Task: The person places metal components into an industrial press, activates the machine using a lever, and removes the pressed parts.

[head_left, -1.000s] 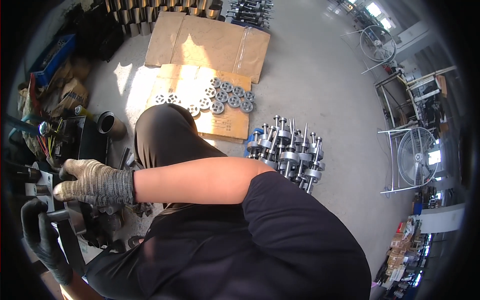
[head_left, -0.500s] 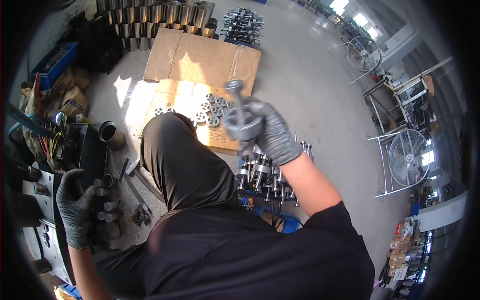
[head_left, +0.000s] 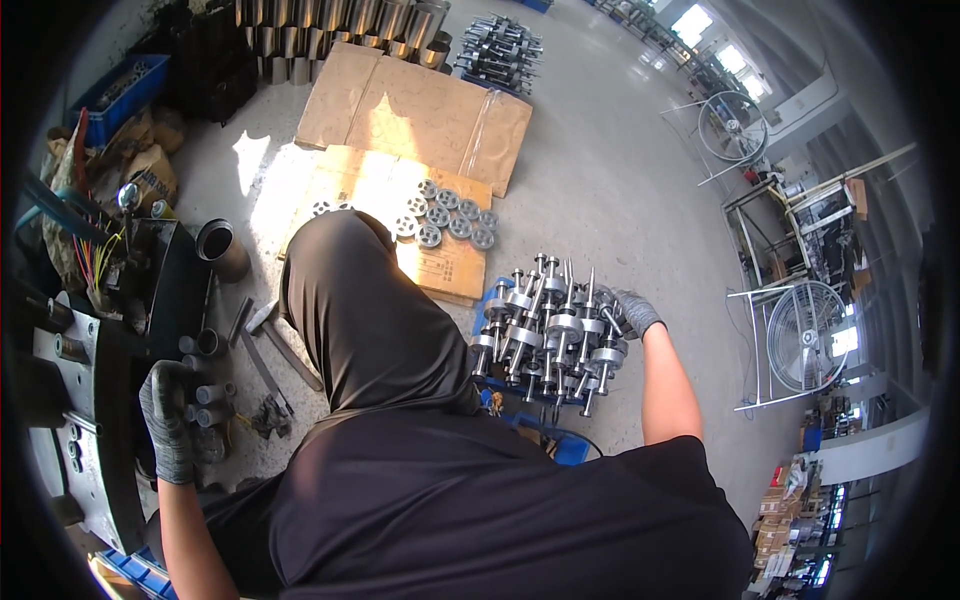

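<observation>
My right hand (head_left: 637, 313), in a grey knit glove, reaches the right edge of a pile of metal shafts with round discs (head_left: 560, 325). Its fingers close round a metal shaft with a disc (head_left: 607, 312), partly hidden among the others. The pile fills a blue crate (head_left: 484, 318) beside my knee. My left hand (head_left: 168, 420), gloved alike, hovers with curled fingers by the steel machine plate (head_left: 95, 465); nothing shows in it. Just right of that hand stand several short grey tubes (head_left: 212, 405).
Several spoked metal discs (head_left: 437, 215) lie on flattened cardboard (head_left: 410, 115) ahead. A hammer (head_left: 262, 318) and a dark open cylinder (head_left: 222, 250) are on the floor at left. Farther off, another shaft pile (head_left: 500, 55) stands near shiny metal tubes (head_left: 345, 18). Fans (head_left: 808, 337) stand at right.
My right hand has carried the metal shaft with a disc from in front of me down and right to the crate's pile. My left hand's fingers have curled in.
</observation>
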Motion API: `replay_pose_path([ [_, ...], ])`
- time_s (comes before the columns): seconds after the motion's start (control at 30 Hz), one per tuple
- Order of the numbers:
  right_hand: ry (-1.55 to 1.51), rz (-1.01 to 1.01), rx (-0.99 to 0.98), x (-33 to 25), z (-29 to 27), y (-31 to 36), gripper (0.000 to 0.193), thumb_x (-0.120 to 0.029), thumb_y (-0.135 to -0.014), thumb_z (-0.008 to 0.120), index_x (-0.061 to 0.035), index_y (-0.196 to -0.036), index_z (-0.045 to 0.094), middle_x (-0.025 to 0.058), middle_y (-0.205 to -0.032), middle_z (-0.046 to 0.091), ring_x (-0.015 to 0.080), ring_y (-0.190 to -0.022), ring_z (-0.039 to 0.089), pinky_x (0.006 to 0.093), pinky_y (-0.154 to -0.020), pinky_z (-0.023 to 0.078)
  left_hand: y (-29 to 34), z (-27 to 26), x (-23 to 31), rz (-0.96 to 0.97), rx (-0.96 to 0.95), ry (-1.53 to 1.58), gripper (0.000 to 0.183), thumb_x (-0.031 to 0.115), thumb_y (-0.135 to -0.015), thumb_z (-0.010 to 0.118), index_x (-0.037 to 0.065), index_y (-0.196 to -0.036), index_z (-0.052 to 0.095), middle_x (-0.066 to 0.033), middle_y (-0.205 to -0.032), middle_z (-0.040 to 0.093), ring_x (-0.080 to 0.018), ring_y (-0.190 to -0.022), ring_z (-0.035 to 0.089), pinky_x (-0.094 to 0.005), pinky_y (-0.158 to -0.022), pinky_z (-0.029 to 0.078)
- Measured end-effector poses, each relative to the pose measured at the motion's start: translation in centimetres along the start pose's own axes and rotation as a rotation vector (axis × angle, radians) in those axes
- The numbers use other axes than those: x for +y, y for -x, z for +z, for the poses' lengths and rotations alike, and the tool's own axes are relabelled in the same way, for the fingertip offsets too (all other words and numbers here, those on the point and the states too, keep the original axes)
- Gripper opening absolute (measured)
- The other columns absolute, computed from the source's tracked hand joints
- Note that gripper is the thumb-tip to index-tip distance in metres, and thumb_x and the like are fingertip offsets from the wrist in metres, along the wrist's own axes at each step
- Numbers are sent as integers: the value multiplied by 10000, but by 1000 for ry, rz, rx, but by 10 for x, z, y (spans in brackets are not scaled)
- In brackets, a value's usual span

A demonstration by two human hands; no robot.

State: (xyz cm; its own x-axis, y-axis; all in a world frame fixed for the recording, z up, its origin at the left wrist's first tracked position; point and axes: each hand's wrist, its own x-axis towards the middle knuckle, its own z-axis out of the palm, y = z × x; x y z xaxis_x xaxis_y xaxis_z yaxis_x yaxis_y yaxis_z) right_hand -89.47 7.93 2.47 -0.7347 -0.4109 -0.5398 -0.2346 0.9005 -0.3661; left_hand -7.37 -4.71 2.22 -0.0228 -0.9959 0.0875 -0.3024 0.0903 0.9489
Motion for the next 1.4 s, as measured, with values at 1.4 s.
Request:
replay_pose_path([
  [1.4,1220,-2053,281,-636,453,237,277,-351,-833,750,-83,-890,713,160,-872,728,375,-810,699,455,-723,560,399,-64,-220,-719,1425,330,270,315,-1038,644,57,-1071,716,-78,-776,671,-177,-623,660,-322,-567,551],
])
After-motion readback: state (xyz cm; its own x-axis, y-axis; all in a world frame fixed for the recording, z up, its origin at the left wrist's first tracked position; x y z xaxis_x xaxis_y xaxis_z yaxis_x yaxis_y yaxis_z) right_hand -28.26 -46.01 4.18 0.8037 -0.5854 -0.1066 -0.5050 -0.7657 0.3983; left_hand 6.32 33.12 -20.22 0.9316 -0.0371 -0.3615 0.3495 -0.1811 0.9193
